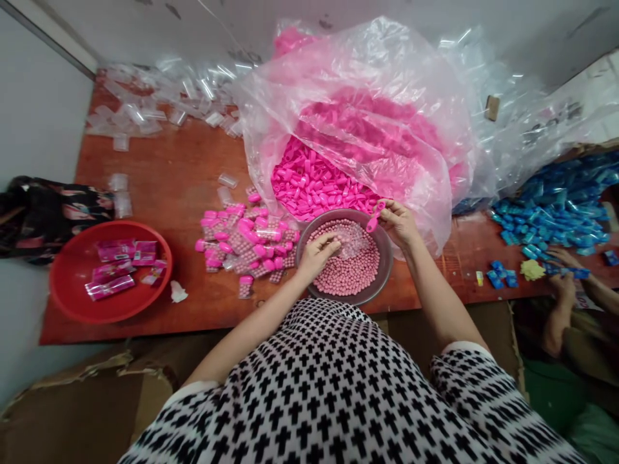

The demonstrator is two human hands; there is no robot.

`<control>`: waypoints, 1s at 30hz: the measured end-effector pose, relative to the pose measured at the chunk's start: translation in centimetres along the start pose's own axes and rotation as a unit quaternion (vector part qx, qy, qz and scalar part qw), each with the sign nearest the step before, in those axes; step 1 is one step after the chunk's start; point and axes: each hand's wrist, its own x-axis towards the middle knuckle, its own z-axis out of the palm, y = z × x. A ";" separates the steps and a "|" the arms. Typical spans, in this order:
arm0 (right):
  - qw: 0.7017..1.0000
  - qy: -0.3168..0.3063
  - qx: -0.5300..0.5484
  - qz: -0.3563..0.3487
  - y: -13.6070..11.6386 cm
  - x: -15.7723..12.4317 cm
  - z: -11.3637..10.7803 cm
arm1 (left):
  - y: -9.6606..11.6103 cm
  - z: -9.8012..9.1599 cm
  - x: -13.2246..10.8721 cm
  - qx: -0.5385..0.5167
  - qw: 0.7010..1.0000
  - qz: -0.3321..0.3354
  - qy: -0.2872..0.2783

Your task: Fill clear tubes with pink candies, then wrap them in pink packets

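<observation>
A grey metal bowl point(385, 252) full of small pink round candies sits at the table's near edge. My left hand point(316, 253) rests in the bowl, fingers curled on a clear little tube point(349, 242) lying among the candies. My right hand point(397, 221) hovers at the bowl's far rim, pinching a pink cap point(374, 218). Behind the bowl a big clear plastic bag point(367, 116) holds a heap of pink caps point(314, 183). Left of the bowl lies a pile of filled tubes with pink caps point(246, 243).
A red basin point(72, 293) with pink packets stands at the left. Empty clear tubes point(159, 103) litter the far left of the wooden table point(184, 167). Blue pieces point(551, 209) lie at the right, where another person's hands point(563, 270) work. Cardboard lies below the table.
</observation>
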 end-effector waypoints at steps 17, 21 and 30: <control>0.969 -0.141 -0.187 -0.073 -1.5 -8.8 4.2 | 0.8 1.8 -3.6 -0.047 0.998 0.014 -0.046; 0.957 -0.131 -0.238 -0.102 -1.8 -9.7 4.0 | 1.2 2.9 -3.8 -0.060 0.997 -0.014 -0.046; 0.924 -0.072 -0.330 -0.177 -1.5 -12.1 3.8 | 1.0 4.2 -4.0 -0.088 0.994 -0.046 -0.039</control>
